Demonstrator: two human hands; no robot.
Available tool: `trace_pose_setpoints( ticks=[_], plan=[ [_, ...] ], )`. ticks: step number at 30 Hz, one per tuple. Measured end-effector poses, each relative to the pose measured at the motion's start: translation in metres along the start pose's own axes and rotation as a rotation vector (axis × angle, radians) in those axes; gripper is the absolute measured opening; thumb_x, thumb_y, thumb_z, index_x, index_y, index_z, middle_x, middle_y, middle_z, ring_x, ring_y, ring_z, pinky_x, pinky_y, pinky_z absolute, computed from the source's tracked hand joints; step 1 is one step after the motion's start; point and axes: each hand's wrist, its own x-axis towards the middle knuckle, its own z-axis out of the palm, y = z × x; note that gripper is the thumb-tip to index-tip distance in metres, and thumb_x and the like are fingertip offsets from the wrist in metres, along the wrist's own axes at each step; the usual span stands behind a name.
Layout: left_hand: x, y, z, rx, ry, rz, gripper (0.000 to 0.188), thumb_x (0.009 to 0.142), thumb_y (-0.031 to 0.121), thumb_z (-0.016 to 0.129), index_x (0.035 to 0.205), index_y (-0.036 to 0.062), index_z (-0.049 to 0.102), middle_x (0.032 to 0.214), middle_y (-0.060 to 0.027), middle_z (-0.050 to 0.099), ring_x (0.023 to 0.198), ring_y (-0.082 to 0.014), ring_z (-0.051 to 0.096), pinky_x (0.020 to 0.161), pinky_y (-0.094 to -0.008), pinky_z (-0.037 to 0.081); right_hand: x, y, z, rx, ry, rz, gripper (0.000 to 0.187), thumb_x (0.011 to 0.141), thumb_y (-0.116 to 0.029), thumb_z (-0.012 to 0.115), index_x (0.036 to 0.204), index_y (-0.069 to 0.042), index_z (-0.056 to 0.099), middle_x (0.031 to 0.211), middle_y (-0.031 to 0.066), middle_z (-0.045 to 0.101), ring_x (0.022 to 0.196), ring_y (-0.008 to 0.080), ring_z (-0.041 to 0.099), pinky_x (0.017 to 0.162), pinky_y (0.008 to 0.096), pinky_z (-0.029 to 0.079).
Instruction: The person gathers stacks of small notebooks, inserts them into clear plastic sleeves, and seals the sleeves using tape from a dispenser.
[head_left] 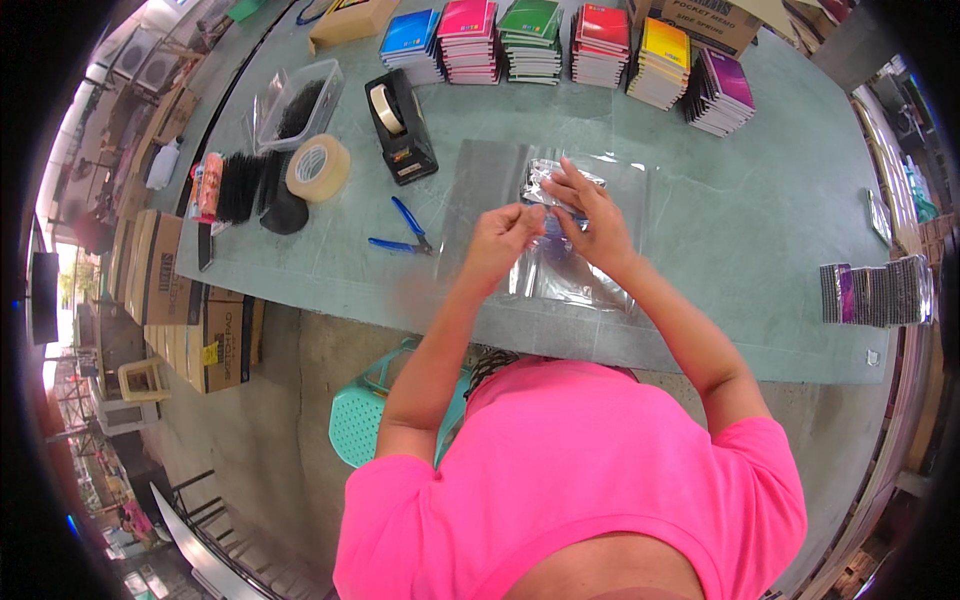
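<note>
My left hand [503, 243] is closed in a pinch above a pile of clear plastic sheets or bags [590, 285] near the table's front edge. What its fingertips hold, if anything, is too small to make out. Just to its right, my right hand [598, 222] has its fingers stretched out and spread over the shiny plastic. A crinkled, silvery reflective patch of plastic [538, 180] shows beyond the fingers. Something bluish-purple under the plastic lies between my hands, partly hidden by them. Blue-handled nippers [405, 235] rest on the table left of my left hand.
Stacks of small notebooks, such as red ones [600, 45], line the back. A black tape dispenser [402, 135], a tape roll [318, 168] and a clear tub [300, 105] with black bristly strips stand left. Wrapped notebooks [877, 292] stand far right. A turquoise stool [360, 425] is below.
</note>
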Motion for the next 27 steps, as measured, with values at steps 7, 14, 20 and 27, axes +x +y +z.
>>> trace_pose_setpoints(
  ticks=[7,14,20,27],
  plan=[
    [0.012,-0.024,0.012,0.364,0.28,0.135,0.034,0.085,0.032,0.064,0.07,0.0007,0.063,0.057,0.0026,0.053,0.053,-0.0034,0.043,0.047,-0.0208,0.033,0.005,-0.01,-0.006,0.047,-0.082,-0.01,0.073,0.07,0.006,0.052,0.138,-0.003,0.027,0.118,0.0085,0.059,0.114,0.0288,0.05,0.098,0.0375,0.036],
    [0.012,-0.034,0.007,0.314,0.265,0.152,0.035,0.082,0.034,0.067,0.073,0.0003,0.066,0.056,0.0021,0.054,0.054,-0.0038,0.045,0.047,-0.0219,0.035,0.006,-0.011,-0.003,0.17,-0.039,0.127,0.057,0.076,0.0,0.059,0.13,-0.002,0.04,0.111,0.0109,0.062,0.111,0.0283,0.054,0.095,0.0365,0.04],
    [0.014,-0.018,0.0,0.432,0.153,0.16,0.037,0.081,0.035,0.067,0.07,-0.0003,0.065,0.053,-0.001,0.052,0.051,-0.0049,0.044,0.047,-0.0242,0.036,0.027,-0.015,-0.02,0.327,-0.176,0.394,0.042,0.078,0.005,0.058,0.119,-0.003,0.054,0.105,0.0123,0.065,0.096,0.0194,0.063,0.078,0.0288,0.049],
    [0.015,-0.037,-0.038,0.768,0.35,0.118,0.033,0.08,0.026,0.069,0.064,-0.0007,0.058,0.055,-0.0054,0.053,0.054,-0.0089,0.047,0.052,-0.0266,0.039,0.038,-0.015,-0.022,0.08,-0.123,0.369,0.049,0.073,0.0,0.065,0.12,-0.007,0.054,0.107,0.0111,0.064,0.091,0.0176,0.062,0.08,0.0294,0.048]
  ],
)
